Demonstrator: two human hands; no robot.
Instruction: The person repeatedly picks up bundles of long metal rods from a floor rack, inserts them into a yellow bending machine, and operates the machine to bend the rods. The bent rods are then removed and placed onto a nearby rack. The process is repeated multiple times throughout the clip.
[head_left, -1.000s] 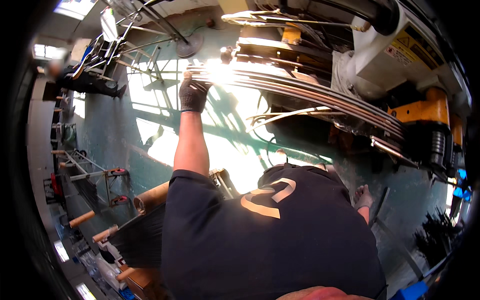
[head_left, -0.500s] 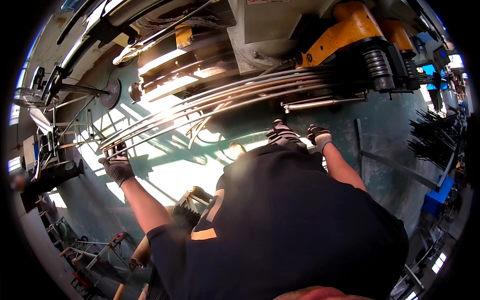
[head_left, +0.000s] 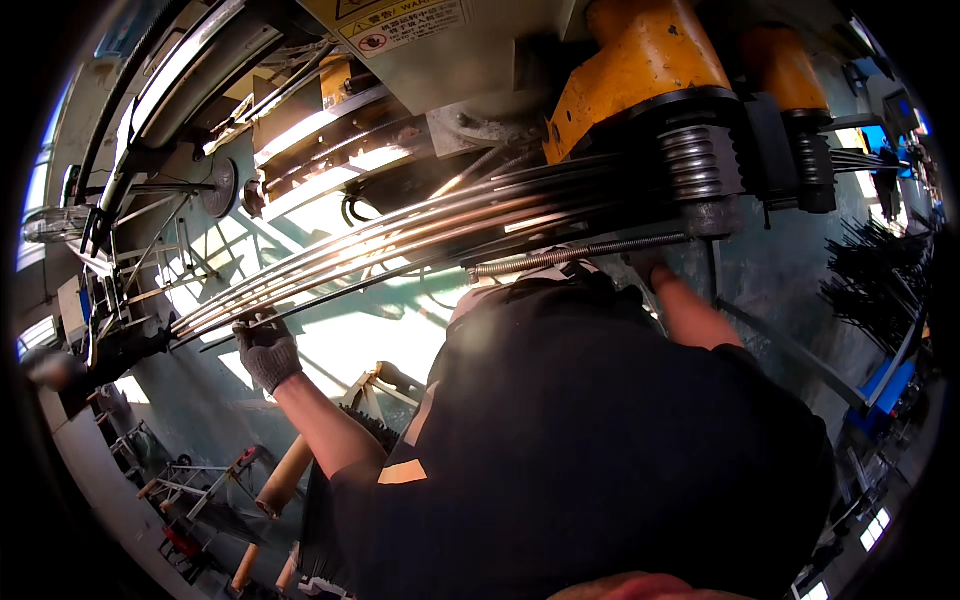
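Long, thin metal rods (head_left: 400, 235) run side by side from the left into the machine. My left hand (head_left: 268, 355), in a grey knit glove, is closed around the nearest, darker rod close to its left end. Parts of the fingers are hidden behind the rods. My right hand (head_left: 645, 262) is in shadow under the machine's front, beside the right end of a spring-covered bar (head_left: 580, 256). Its fingers are too dark to make out.
The machine's yellow arm (head_left: 650, 60) and ribbed metal rollers (head_left: 695, 165) stand ahead on the right. A dark rod bundle (head_left: 875, 285) rests on a metal frame (head_left: 800, 355) at far right. A round-based stand (head_left: 222, 187) and another person (head_left: 130, 355) are at left.
My view has come closer to the machine. My left hand has shifted right and slightly down in the picture, still at the rods. My right hand has gone into shadow by the spring-covered bar.
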